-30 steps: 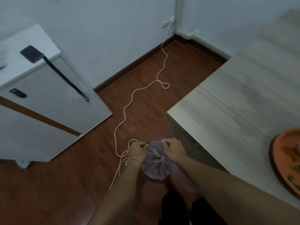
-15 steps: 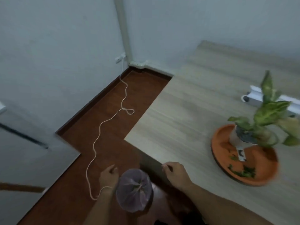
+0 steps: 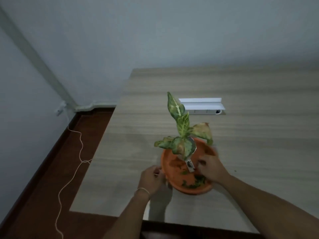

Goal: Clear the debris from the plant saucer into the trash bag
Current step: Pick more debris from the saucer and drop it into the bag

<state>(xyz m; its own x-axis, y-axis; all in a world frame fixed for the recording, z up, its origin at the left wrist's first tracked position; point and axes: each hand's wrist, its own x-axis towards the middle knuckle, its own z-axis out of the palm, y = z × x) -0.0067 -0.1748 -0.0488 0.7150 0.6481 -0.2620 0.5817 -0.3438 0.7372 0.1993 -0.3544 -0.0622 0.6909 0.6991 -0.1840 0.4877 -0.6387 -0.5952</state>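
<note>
Hands have left the bag and come up to the saucer.

A second ago you held the bag down by the floor; it is out of view now. Your left hand (image 3: 152, 178) curls against the near-left rim of the orange saucer (image 3: 174, 180) on the table (image 3: 131, 135), though I cannot tell whether it grips. Your right hand (image 3: 209, 168), fingers bent, reaches among the green scraps (image 3: 198, 181) beside the plant (image 3: 181, 135); more debris remains to pick.
</note>
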